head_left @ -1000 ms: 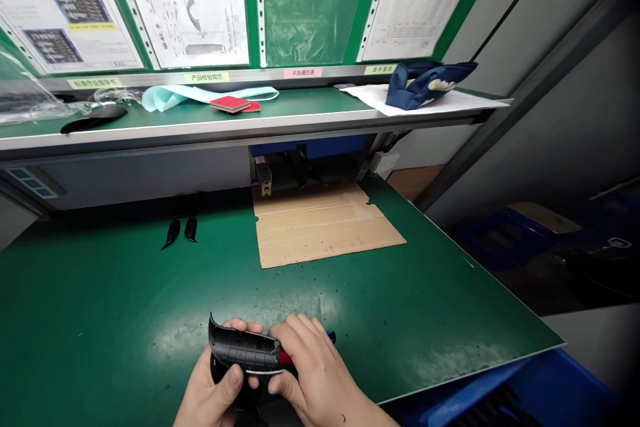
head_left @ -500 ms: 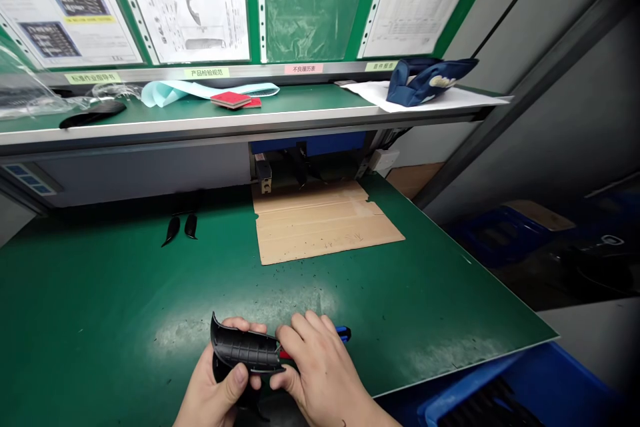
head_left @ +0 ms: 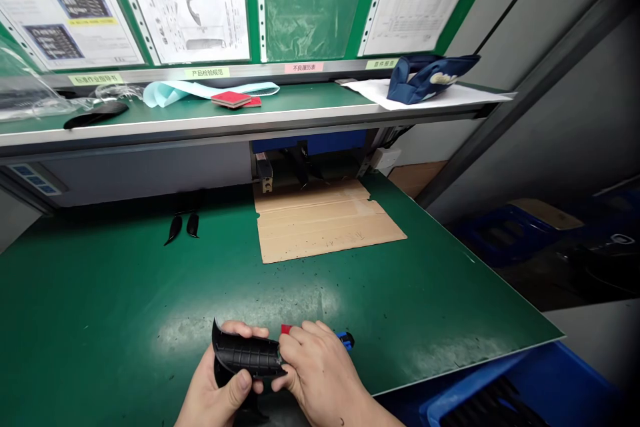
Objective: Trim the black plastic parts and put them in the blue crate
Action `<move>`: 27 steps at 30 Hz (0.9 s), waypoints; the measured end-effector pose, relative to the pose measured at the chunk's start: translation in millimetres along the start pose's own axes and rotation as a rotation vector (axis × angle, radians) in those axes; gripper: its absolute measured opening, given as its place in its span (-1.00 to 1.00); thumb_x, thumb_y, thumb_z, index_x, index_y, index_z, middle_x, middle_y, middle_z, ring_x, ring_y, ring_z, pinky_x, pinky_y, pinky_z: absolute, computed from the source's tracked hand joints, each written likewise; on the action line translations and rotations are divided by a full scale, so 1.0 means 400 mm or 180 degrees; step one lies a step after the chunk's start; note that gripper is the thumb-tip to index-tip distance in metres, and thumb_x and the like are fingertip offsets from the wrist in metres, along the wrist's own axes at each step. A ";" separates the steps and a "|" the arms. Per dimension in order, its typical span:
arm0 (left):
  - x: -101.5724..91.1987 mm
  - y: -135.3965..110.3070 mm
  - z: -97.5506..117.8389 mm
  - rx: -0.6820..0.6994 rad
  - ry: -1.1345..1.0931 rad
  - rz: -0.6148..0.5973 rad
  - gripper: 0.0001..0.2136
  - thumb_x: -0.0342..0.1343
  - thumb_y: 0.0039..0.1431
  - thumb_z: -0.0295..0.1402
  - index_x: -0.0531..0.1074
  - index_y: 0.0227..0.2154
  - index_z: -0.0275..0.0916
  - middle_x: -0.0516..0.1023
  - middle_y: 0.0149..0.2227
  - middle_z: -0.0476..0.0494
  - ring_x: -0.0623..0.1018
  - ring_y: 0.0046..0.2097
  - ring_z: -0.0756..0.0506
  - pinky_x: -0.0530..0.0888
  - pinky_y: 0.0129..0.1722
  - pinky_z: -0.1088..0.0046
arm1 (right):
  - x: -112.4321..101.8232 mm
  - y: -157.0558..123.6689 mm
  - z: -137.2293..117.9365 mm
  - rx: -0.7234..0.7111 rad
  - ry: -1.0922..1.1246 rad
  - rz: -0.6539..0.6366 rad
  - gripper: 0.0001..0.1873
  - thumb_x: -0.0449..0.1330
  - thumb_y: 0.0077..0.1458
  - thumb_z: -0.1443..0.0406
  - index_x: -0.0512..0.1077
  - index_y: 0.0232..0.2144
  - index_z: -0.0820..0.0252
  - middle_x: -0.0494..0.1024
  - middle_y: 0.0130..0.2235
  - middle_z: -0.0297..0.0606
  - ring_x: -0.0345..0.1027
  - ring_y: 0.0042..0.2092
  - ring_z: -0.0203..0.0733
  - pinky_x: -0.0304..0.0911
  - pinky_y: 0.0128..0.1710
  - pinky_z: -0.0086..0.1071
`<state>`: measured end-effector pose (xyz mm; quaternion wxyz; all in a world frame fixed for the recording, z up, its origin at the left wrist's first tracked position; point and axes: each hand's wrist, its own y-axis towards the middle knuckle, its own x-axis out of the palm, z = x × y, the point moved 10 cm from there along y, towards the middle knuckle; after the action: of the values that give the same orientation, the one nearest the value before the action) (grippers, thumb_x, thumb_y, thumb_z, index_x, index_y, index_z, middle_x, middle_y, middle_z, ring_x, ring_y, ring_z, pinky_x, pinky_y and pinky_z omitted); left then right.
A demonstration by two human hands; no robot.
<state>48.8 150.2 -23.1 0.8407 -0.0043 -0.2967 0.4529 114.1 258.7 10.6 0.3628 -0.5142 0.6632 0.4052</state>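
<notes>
My left hand (head_left: 207,383) is closed around a black curved plastic part (head_left: 249,355), its thumb on the near edge and its fingers behind. The ribbed hollow side of the part faces up. At its right end is my right hand (head_left: 325,368), fingers curled over a slim red and blue tool (head_left: 346,340). A red bit shows above the knuckles and a blue-black end sticks out to the right; the working tip is hidden by the fingers. The right thumb and fingertips meet the part's right end.
Two small black curved pieces (head_left: 193,225) lie at the back left of the green table (head_left: 130,280). Dark crumbs are scattered near a flat cardboard sheet (head_left: 325,227). A shelf above bears red pads (head_left: 233,100) and a navy cloth item (head_left: 425,80). A blue bin (head_left: 565,373) stands lower right.
My right hand has turned slightly and the tool with it; the red portion now shows above the knuckles instead of beside the part. The left hand's hold is nearly the same.
</notes>
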 end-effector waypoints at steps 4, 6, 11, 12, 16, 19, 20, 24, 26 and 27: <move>0.003 0.001 -0.006 -0.0006 0.0024 -0.0164 -0.59 0.38 -0.15 -0.23 0.42 -0.21 -0.17 0.57 -0.16 -0.15 0.48 -0.50 0.00 0.43 -0.45 0.44 | 0.009 -0.001 -0.001 -0.0054 0.0222 -0.0135 -0.51 -0.11 0.25 -0.04 0.26 -0.55 0.14 0.46 -0.51 -0.34 0.24 -0.46 -0.22 -0.04 -0.42 -0.33; 0.001 0.000 -0.008 -0.0008 0.0085 -0.0209 -0.60 0.38 -0.14 -0.22 0.42 -0.22 -0.17 0.56 -0.16 -0.16 0.48 -0.50 0.00 0.44 -0.45 0.43 | 0.013 -0.002 -0.007 -0.0171 0.0501 -0.0290 -0.48 -0.15 0.28 -0.03 0.24 -0.57 0.14 0.46 -0.53 -0.36 0.26 -0.48 -0.24 -0.02 -0.43 -0.35; 0.010 -0.002 -0.009 -0.0039 0.0045 -0.0242 -0.60 0.39 -0.17 -0.22 0.43 -0.24 -0.15 0.56 -0.16 -0.13 0.50 -0.46 -0.02 0.45 -0.45 0.44 | -0.009 -0.002 -0.002 -0.0136 0.1209 -0.0203 -0.35 -0.28 0.19 -0.20 0.20 -0.57 0.14 0.37 -0.55 -0.37 0.19 -0.50 -0.26 0.04 -0.44 -0.38; 0.013 -0.003 -0.009 -0.0076 -0.0036 -0.0223 -0.59 0.40 -0.18 -0.23 0.42 -0.24 -0.15 0.56 -0.16 -0.12 0.51 -0.46 -0.02 0.45 -0.44 0.44 | -0.019 -0.002 0.005 -0.0034 0.1331 -0.0070 -0.33 -0.29 0.15 -0.25 0.20 -0.54 0.13 0.36 -0.52 -0.35 0.19 -0.47 -0.25 0.07 -0.41 -0.37; 0.023 -0.006 -0.008 -0.0203 -0.0300 -0.0156 -0.55 0.42 -0.22 -0.24 0.42 -0.23 -0.14 0.55 -0.15 -0.11 0.50 -0.48 0.00 0.45 -0.42 0.43 | -0.037 -0.003 0.012 0.0215 0.1622 0.0289 -0.30 -0.29 0.07 -0.31 0.23 -0.39 0.13 0.35 -0.36 -0.28 0.23 -0.33 -0.17 0.15 -0.32 -0.33; 0.022 -0.007 -0.012 -0.0289 -0.0398 -0.0148 -0.55 0.42 -0.22 -0.24 0.42 -0.22 -0.12 0.53 -0.14 -0.08 0.49 -0.48 0.01 0.44 -0.41 0.44 | -0.034 -0.005 0.004 0.0258 0.1604 0.0386 -0.28 -0.32 0.06 -0.31 0.25 -0.34 0.13 0.35 -0.33 -0.25 0.23 -0.31 -0.14 0.16 -0.30 -0.29; 0.020 -0.008 -0.015 -0.0321 -0.0416 -0.0144 -0.55 0.43 -0.23 -0.24 0.42 -0.22 -0.11 0.53 -0.14 -0.08 0.49 -0.48 0.02 0.44 -0.40 0.44 | -0.031 -0.005 0.002 0.0271 0.1591 0.0400 -0.27 -0.33 0.06 -0.31 0.26 -0.35 0.13 0.35 -0.33 -0.24 0.23 -0.31 -0.13 0.16 -0.30 -0.29; 0.009 -0.006 -0.020 -0.0309 -0.0385 -0.0146 -0.55 0.42 -0.22 -0.25 0.42 -0.21 -0.12 0.52 -0.13 -0.10 0.49 -0.48 0.02 0.44 -0.39 0.44 | -0.026 0.001 -0.007 0.0229 0.1755 0.0312 -0.25 -0.36 0.05 -0.32 0.26 -0.48 0.13 0.35 -0.42 -0.26 0.22 -0.38 -0.15 0.16 -0.34 -0.32; 0.007 -0.005 -0.019 -0.0256 -0.0357 -0.0180 -0.56 0.41 -0.19 -0.26 0.42 -0.20 -0.13 0.53 -0.12 -0.11 0.48 -0.49 0.03 0.43 -0.40 0.45 | -0.018 0.008 -0.025 0.0116 0.2198 -0.0049 -0.24 -0.35 0.07 -0.31 0.29 -0.52 0.13 0.38 -0.45 -0.27 0.26 -0.39 -0.17 0.18 -0.33 -0.36; 0.008 -0.004 -0.019 -0.0240 -0.0351 -0.0201 -0.57 0.41 -0.18 -0.27 0.43 -0.20 -0.13 0.53 -0.13 -0.11 0.47 -0.50 0.04 0.42 -0.42 0.46 | -0.015 0.010 -0.038 0.0053 0.2470 -0.0284 -0.23 -0.33 0.08 -0.30 0.32 -0.54 0.13 0.41 -0.44 -0.27 0.30 -0.38 -0.18 0.19 -0.32 -0.38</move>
<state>55.2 153.5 -27.2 0.8362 -0.0016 -0.3595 0.4143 110.5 247.7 22.7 0.1064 -0.6547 0.7313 0.1590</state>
